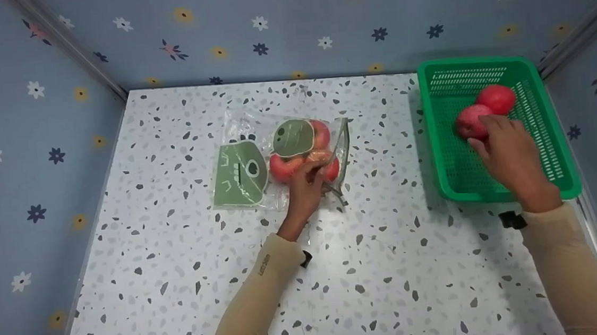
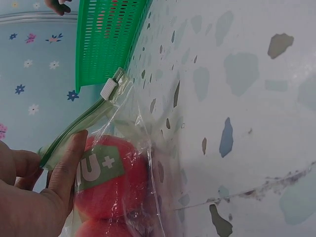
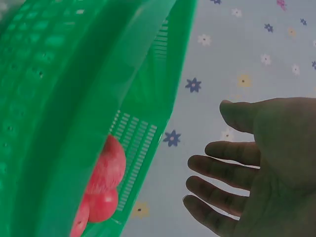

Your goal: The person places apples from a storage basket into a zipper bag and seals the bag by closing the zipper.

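A clear zip bag [image 1: 243, 174] with green printed patches lies on the table, several red apples [image 1: 321, 133] inside it. My left hand [image 1: 305, 188] pinches the bag's green zip strip [image 2: 74, 123] near its opening. On that strip sits a white slider [image 2: 108, 89], visible in the left wrist view. Over the green basket [image 1: 440, 177] hangs my right hand [image 1: 513, 153], fingers loosely extended and holding nothing. Red apples [image 1: 496, 99] lie in the basket, one partly behind the right fingers in the head view. The right wrist view shows that hand [image 3: 256, 163] apart from the apples [image 3: 106, 165].
The speckled white table [image 1: 180, 283] bears the bag at its middle and the basket at its far right corner. Flower-patterned walls [image 1: 293, 29] enclose the back and both sides. The basket's raised rim [image 1: 482, 60] stands close to the right wall.
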A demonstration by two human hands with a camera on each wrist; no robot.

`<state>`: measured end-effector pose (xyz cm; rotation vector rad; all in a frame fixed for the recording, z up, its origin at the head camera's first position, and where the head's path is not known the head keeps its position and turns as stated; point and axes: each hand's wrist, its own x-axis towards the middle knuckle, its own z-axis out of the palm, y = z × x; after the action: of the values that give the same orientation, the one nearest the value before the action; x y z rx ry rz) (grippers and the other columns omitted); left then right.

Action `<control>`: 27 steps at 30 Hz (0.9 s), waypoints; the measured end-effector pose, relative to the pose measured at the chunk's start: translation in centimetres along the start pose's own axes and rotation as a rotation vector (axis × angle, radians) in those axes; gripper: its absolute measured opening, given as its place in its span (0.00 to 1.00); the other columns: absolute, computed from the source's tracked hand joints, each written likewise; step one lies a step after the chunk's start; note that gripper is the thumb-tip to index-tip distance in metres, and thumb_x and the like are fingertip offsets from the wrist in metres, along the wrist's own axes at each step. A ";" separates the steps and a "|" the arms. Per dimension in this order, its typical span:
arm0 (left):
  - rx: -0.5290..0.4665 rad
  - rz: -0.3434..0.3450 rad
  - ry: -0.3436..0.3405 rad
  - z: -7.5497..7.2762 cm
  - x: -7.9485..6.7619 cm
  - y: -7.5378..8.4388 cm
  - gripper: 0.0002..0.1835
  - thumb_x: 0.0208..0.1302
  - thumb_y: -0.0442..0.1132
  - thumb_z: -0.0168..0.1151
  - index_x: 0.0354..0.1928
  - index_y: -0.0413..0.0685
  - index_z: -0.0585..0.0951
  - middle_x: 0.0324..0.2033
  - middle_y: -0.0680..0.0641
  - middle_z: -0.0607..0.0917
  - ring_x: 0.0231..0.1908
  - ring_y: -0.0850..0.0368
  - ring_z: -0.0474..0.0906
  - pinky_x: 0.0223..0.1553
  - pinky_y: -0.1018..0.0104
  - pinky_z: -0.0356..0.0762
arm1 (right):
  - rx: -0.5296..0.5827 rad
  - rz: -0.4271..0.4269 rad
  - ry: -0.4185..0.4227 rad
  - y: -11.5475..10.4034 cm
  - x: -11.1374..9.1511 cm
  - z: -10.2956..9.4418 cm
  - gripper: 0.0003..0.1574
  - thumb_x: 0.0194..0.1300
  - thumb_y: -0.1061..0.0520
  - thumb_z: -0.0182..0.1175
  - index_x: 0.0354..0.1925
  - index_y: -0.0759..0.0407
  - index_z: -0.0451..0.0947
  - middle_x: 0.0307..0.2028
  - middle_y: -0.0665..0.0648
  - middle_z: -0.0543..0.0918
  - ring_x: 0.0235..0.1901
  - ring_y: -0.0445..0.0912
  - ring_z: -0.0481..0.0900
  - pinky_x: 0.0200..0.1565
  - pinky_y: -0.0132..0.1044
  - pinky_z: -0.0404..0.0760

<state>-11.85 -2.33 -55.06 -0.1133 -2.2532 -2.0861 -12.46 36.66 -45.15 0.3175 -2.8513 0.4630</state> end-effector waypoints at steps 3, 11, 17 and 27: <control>0.007 0.005 -0.002 0.0 0.0 -0.1 0.13 0.73 0.22 0.57 0.54 0.29 0.84 0.46 0.33 0.85 0.37 0.58 0.78 0.32 0.74 0.80 | -0.020 0.008 0.004 1.0 0.1 -0.3 0.29 0.73 0.64 0.66 0.65 0.80 0.72 0.59 0.80 0.77 0.54 0.77 0.72 0.56 0.71 0.72; 0.017 0.006 -0.007 -0.1 0.2 -0.1 0.13 0.73 0.22 0.57 0.54 0.29 0.84 0.45 0.34 0.85 0.37 0.59 0.78 0.32 0.74 0.81 | -0.055 0.105 -0.084 3.1 0.7 -1.1 0.31 0.73 0.64 0.63 0.66 0.80 0.69 0.61 0.82 0.73 0.56 0.77 0.68 0.56 0.75 0.70; 0.019 -0.008 -0.011 -0.1 0.3 -0.1 0.13 0.73 0.21 0.56 0.55 0.30 0.84 0.46 0.34 0.85 0.37 0.58 0.79 0.33 0.74 0.82 | -0.062 0.153 -0.145 4.0 1.2 -1.7 0.32 0.73 0.63 0.62 0.68 0.79 0.67 0.64 0.83 0.71 0.59 0.78 0.66 0.57 0.76 0.69; 0.020 0.034 -0.005 -0.2 0.0 -0.2 0.12 0.73 0.22 0.58 0.53 0.29 0.84 0.44 0.33 0.86 0.37 0.51 0.81 0.37 0.71 0.81 | -0.084 0.193 -0.301 5.6 1.4 -2.2 0.35 0.74 0.60 0.61 0.69 0.80 0.64 0.64 0.85 0.67 0.60 0.80 0.64 0.60 0.78 0.66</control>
<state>-11.89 -2.55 -55.20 -0.1543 -2.2578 -2.0487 -14.77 42.32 -44.33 0.1028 -3.2025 0.3538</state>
